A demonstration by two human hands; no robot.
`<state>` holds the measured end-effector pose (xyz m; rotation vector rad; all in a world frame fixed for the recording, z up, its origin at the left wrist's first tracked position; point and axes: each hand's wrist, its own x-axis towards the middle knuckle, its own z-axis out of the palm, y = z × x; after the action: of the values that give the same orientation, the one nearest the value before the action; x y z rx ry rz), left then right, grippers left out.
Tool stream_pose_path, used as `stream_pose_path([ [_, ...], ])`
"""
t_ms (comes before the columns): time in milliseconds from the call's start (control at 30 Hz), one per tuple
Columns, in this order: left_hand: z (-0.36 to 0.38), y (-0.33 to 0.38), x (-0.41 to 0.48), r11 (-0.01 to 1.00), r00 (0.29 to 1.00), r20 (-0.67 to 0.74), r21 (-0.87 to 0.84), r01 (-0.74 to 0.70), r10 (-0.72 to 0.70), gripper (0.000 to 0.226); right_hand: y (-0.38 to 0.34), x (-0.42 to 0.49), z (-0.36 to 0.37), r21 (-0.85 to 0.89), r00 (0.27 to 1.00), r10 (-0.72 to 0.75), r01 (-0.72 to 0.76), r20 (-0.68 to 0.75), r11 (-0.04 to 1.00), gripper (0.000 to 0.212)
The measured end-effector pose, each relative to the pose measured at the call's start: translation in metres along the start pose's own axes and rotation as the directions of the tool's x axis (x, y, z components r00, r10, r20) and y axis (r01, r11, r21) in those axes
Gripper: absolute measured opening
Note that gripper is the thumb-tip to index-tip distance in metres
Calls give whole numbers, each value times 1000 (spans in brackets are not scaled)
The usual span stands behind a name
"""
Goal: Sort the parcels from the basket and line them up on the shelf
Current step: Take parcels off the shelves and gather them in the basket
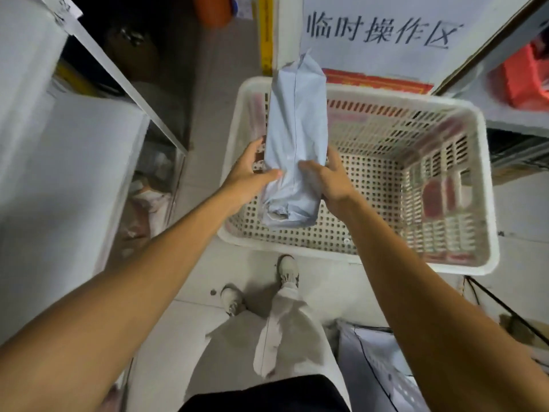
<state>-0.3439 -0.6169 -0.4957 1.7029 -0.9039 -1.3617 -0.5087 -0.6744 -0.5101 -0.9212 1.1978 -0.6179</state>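
You've got both hands, left (pixel 248 176) and right (pixel 329 179), clamped round the lower end of that long grey plastic-wrapped parcel (pixel 295 138), up over the white perforated plastic basket (pixel 481 185). Looks soft, crinkly, probably slippery, so grip mid-body.

The white sign (pixel 386 34) at the top of the view bears large dark characters: 临时操作区.

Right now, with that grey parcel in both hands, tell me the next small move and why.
Probably lift the grey parcel clear of the basket and swing it towards the shelf on the left. Both the left hand and the right hand grip its lower end, it is held over the basket, and no other parcel shows inside.
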Motion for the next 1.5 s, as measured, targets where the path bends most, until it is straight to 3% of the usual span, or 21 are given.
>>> stream_pose_path([
  [100,16,-30,31,997,997,-22,-1,73,-73,84,35,32,-12,-6,998,63,-63,-5,998,50],
  [200,29,-62,66,991,991,-15,3,134,-134,82,74,67,-21,19,989,149,-149,17,989,54],
  [400,38,-116,118,995,998,-7,77,56,-56,77,127,129,-17,47,974,226,-225,-4,973,67],
  [467,37,-136,134,985,996,-83,170,31,-17,75,142,148,-12,46,973,228,-227,-16,973,66],
  [533,36,-152,147,946,982,-186,321,32,30,71,155,164,-4,3,974,226,-226,2,974,62],
  [633,36,-173,161,820,981,-189,569,68,50,65,173,183,12,-144,966,258,-252,28,957,64],
  [700,36,-183,165,750,980,-194,654,102,36,63,184,191,16,-207,961,274,-260,43,943,70],
  [800,39,-192,166,663,982,-183,741,102,53,59,192,197,17,-241,973,228,-218,16,946,60],
  [1000,44,-177,160,662,983,-176,742,102,46,53,179,194,16,-227,957,290,-285,-12,931,65],
  [1133,40,-157,141,768,982,-152,615,180,-108,57,137,174,16,-216,952,304,-304,-34,928,40],
  [1300,26,-112,101,873,975,-139,437,216,-171,57,82,135,13,-502,983,183,-146,25,852,50],
  [1500,-11,-38,41,913,997,-63,401,72,-51,52,3,69,36,-671,981,153,-37,116,741,56],
])
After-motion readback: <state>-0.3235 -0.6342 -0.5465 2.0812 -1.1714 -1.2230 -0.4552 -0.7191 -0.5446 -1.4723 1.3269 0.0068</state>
